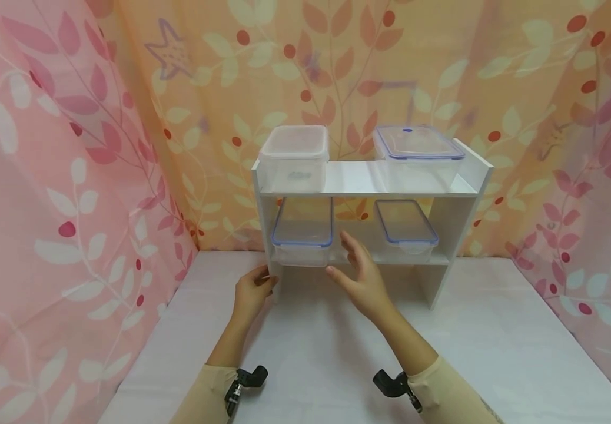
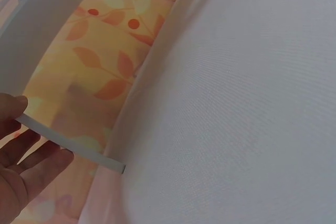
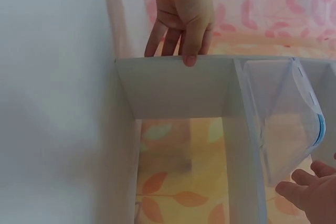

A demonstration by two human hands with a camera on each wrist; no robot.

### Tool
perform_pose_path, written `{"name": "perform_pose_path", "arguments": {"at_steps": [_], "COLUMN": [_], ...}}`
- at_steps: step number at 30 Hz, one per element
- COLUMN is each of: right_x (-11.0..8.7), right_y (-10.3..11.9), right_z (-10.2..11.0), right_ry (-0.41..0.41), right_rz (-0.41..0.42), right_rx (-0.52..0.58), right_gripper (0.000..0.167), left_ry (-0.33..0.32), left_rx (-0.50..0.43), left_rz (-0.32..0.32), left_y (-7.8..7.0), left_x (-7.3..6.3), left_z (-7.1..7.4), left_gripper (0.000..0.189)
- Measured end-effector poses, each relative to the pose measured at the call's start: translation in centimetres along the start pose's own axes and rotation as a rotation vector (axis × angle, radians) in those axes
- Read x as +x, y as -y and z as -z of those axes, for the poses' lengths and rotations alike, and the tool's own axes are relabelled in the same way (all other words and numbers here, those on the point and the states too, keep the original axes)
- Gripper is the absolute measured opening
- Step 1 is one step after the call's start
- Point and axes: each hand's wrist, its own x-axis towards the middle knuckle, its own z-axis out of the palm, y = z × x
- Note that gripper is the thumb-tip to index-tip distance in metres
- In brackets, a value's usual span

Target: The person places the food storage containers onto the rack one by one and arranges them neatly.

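My left hand (image 1: 252, 292) pinches the left side panel of a white shelf (image 1: 349, 178) low down, thumb on the inner face and fingers on the outer, as the right wrist view shows. A clear lidded container with a blue rim (image 1: 305, 225) sits on the lower board, at the left. Beside that container's right side is my right hand (image 1: 362, 281), its fingers spread and holding nothing. In the right wrist view the fingertips (image 3: 294, 190) lie close to the container (image 3: 281, 114).
Another blue-rimmed clear container (image 1: 407, 227) stands at the right of the lower board. The top board bears a container with a whitish lid (image 1: 294, 158) and a larger blue-rimmed one (image 1: 419, 159). Leaf-patterned curtains (image 1: 72, 176) surround the white tabletop (image 1: 316, 359).
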Motion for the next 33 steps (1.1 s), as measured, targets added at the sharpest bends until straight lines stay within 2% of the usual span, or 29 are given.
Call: {"name": "perform_pose_path", "arguments": {"at_steps": [8,14,18,27,33], "right_x": [-1.2,-2.8,-3.6,-5.4,-6.5], "right_y": [-0.1,-0.9,-1.4,-2.1,-2.3], "right_z": [0.8,1.8,2.8,5.2,6.6], "right_ry": [-0.003,0.016,0.035,0.078,0.105], "right_rz": [0.051,0.062,0.082,0.079,0.063], "right_rx": [-0.021,-0.070,-0.095,-0.139,-0.170], "right_gripper": [0.074,0.075,0.077,0.075,0.079], "left_ry": [-0.009,-0.006,-0.015,0.009,0.053], "left_rx": [-0.001,-0.004,-0.007,-0.039,-0.068], "left_rz": [0.003,0.005,-0.015,-0.019,-0.029], "left_y": [-0.6,-0.4,-0.5,-1.3,-1.9], "left_x": [0.0,-0.2,-0.2,-0.3,-0.3], "left_z": [0.0,0.0,0.1,0.9,1.7], "left_gripper": [0.036,0.035,0.036,0.038,0.038]}}
